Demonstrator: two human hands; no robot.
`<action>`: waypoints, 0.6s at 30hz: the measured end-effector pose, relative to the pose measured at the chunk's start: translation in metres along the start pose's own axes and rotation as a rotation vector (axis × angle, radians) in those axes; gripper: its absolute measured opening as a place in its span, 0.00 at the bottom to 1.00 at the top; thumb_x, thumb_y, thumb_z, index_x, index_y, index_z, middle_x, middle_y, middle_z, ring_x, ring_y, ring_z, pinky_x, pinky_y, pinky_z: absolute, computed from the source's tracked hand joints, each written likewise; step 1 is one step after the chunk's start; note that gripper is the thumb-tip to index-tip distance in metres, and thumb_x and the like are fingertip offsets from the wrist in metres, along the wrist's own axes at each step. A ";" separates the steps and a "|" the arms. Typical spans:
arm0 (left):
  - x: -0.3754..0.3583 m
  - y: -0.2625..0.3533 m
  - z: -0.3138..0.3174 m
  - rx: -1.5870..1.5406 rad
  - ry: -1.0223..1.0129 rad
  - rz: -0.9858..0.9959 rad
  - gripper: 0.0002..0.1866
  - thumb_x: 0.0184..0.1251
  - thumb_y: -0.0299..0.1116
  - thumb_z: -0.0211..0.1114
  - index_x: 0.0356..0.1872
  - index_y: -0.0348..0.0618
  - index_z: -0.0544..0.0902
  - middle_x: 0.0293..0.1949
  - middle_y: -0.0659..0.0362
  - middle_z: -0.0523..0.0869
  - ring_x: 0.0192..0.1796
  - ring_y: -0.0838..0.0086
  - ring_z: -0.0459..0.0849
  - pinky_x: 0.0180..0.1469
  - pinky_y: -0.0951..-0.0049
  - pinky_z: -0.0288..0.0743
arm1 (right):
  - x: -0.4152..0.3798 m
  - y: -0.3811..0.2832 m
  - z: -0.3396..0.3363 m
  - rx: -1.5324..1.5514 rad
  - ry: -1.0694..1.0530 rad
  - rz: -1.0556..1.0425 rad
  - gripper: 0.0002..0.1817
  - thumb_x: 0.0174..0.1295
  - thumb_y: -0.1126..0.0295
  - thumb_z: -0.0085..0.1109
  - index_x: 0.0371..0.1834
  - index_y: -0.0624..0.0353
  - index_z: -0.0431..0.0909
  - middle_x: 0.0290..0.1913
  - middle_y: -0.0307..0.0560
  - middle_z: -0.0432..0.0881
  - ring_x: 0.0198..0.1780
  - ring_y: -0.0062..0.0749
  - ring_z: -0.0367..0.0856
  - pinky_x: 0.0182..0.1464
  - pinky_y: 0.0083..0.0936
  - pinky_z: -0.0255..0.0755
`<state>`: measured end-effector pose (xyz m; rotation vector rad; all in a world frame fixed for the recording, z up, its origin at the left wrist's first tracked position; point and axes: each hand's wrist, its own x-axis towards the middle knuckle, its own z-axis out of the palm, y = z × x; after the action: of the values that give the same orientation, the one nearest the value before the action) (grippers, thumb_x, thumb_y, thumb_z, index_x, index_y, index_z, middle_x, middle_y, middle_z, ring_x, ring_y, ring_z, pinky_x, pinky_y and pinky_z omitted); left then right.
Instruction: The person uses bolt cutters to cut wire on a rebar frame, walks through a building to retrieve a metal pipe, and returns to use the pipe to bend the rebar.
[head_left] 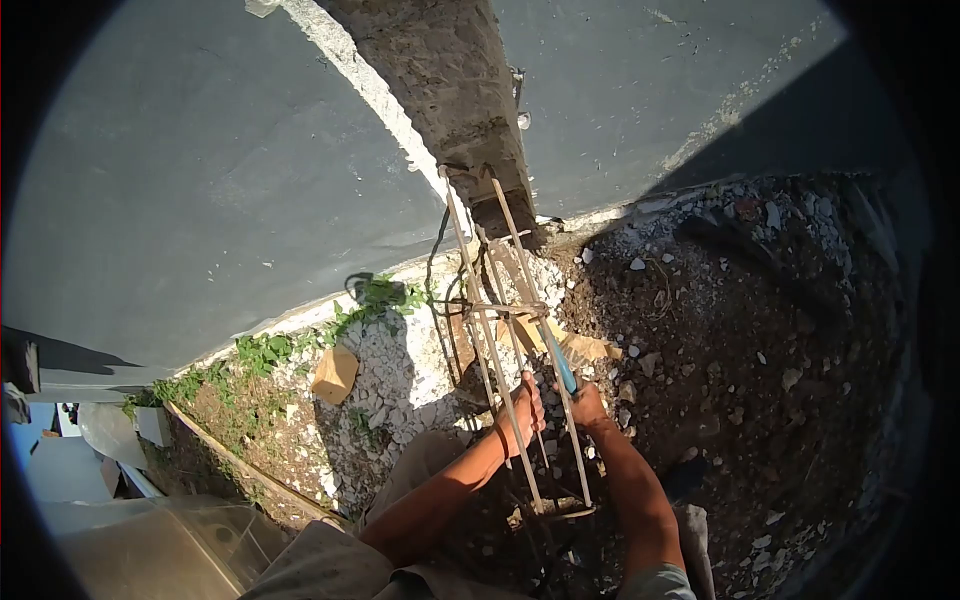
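A cage of rusty steel rebars (490, 300) rises from the ground to a rough concrete column (450, 90) above. My left hand (523, 410) is wrapped around one of the long bars low on the cage. My right hand (585, 405) grips a blue-handled tool (560, 362), its tip reaching up toward a cross tie on the cage. Both hands are close together on the right side of the cage.
A dark grey wall (220, 170) stands behind the column. Loose soil and white stone rubble (720, 360) cover the ground. A tan block (335, 374) lies at the left near green weeds (265, 350). A plank edge (240, 465) runs at lower left.
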<state>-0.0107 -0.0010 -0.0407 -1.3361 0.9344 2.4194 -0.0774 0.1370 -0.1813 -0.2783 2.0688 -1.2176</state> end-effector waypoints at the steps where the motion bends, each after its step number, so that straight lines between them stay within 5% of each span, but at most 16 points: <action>1: 0.002 -0.002 -0.001 -0.003 0.006 0.002 0.25 0.73 0.63 0.41 0.23 0.57 0.57 0.19 0.71 0.52 0.20 0.81 0.54 0.25 0.77 0.54 | -0.007 0.003 0.012 0.021 -0.021 -0.009 0.11 0.62 0.67 0.64 0.41 0.63 0.80 0.28 0.45 0.82 0.32 0.23 0.78 0.36 0.27 0.73; 5: 0.007 -0.008 -0.008 0.013 -0.001 0.022 0.25 0.74 0.63 0.39 0.23 0.57 0.59 0.19 0.71 0.54 0.20 0.81 0.54 0.25 0.78 0.54 | -0.033 0.010 0.063 0.257 0.051 -0.241 0.15 0.62 0.67 0.63 0.48 0.64 0.78 0.37 0.49 0.85 0.41 0.26 0.81 0.44 0.28 0.75; 14: 0.003 -0.004 -0.002 -0.006 0.007 0.022 0.24 0.75 0.61 0.40 0.25 0.57 0.61 0.19 0.71 0.56 0.19 0.81 0.55 0.25 0.77 0.57 | -0.038 0.003 0.034 0.163 0.119 -0.238 0.10 0.60 0.74 0.61 0.44 0.64 0.81 0.29 0.45 0.82 0.31 0.22 0.76 0.36 0.26 0.73; 15: 0.004 -0.002 -0.003 -0.024 -0.019 0.014 0.23 0.76 0.60 0.40 0.25 0.57 0.61 0.19 0.71 0.56 0.19 0.81 0.55 0.25 0.76 0.57 | -0.036 0.008 0.034 0.097 0.144 -0.302 0.16 0.62 0.66 0.63 0.47 0.66 0.79 0.31 0.62 0.83 0.35 0.48 0.86 0.36 0.36 0.76; 18: 0.004 -0.003 -0.003 -0.016 0.026 0.011 0.23 0.75 0.60 0.41 0.25 0.57 0.62 0.19 0.71 0.56 0.19 0.81 0.55 0.25 0.76 0.57 | -0.038 0.026 0.032 -0.029 0.115 -0.218 0.14 0.61 0.67 0.62 0.46 0.63 0.79 0.31 0.61 0.83 0.35 0.50 0.85 0.37 0.36 0.76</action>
<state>-0.0092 -0.0011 -0.0468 -1.3743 0.9331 2.4288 -0.0244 0.1485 -0.1955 -0.4678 2.2015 -1.3607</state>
